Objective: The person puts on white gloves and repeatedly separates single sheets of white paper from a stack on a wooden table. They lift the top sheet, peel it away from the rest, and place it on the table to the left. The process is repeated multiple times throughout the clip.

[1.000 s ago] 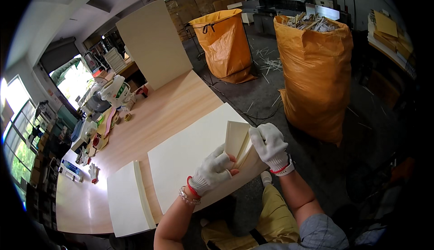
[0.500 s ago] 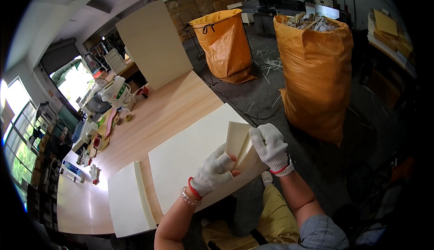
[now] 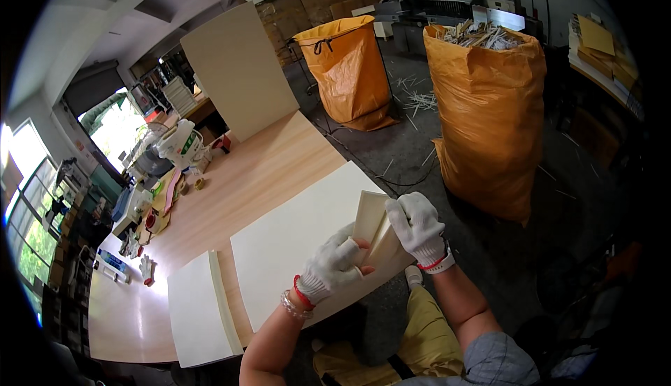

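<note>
At lower left lies a white, rectangular paper stack (image 3: 199,309); right of it, a large white flat sheet (image 3: 300,239). The white-knit-gloved left hand (image 3: 333,264) grasps a narrow, cream, folded card piece (image 3: 370,211) at lower centre; the white-knit-gloved right hand (image 3: 417,225), fingers curled, pinches its right edge. 1 bulging orange plastic sack (image 3: 486,120) stands upper right.

Near the middle of the frame we see the left hand (image 3: 330,264) and the right hand (image 3: 416,224) in white knitted gloves (image 3: 319,279) with red-edged cuffs (image 3: 302,293), the left one leaving some fingertips (image 3: 368,270) bare. We note a chunky, translucent bracelet (image 3: 294,308) on the left wrist and a white, watch-like band (image 3: 442,266) on the right. Toward the lower edge we find a grey short sleeve (image 3: 500,358), yellowish khaki trousers (image 3: 428,323), a dark strap (image 3: 400,367) across them and a pale shoe (image 3: 414,275).
</note>
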`<state>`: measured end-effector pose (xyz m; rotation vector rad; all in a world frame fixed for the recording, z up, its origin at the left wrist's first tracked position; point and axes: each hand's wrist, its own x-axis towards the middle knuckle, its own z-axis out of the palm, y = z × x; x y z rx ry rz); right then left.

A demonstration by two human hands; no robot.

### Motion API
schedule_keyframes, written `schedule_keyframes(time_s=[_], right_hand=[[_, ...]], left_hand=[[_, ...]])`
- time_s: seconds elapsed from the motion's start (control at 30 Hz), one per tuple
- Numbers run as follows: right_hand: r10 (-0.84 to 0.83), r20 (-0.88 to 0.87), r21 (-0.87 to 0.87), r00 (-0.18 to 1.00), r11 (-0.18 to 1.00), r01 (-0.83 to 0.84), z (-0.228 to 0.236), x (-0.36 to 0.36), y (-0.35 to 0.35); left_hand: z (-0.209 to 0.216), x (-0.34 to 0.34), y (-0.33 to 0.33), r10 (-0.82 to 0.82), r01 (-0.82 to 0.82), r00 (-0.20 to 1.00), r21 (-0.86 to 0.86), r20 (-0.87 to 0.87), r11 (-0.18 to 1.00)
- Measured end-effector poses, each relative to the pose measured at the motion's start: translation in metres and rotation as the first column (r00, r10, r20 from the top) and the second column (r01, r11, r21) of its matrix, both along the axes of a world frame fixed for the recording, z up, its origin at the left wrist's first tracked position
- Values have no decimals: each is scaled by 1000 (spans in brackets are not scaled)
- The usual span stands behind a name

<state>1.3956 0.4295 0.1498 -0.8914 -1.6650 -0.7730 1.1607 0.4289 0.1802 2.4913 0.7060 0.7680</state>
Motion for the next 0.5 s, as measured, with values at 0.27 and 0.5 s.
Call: schedule_keyframes(time_s=[0.27, 0.5], right_hand=[[124, -34, -35, 992, 992, -125, 3, 2, -2], [124, -44, -80, 991, 989, -127, -3, 0, 1]], left_hand=[[4, 6, -5, 34, -27, 991, -57, 131, 998], [1, -2, 0, 24, -25, 995, -11, -94, 1000]])
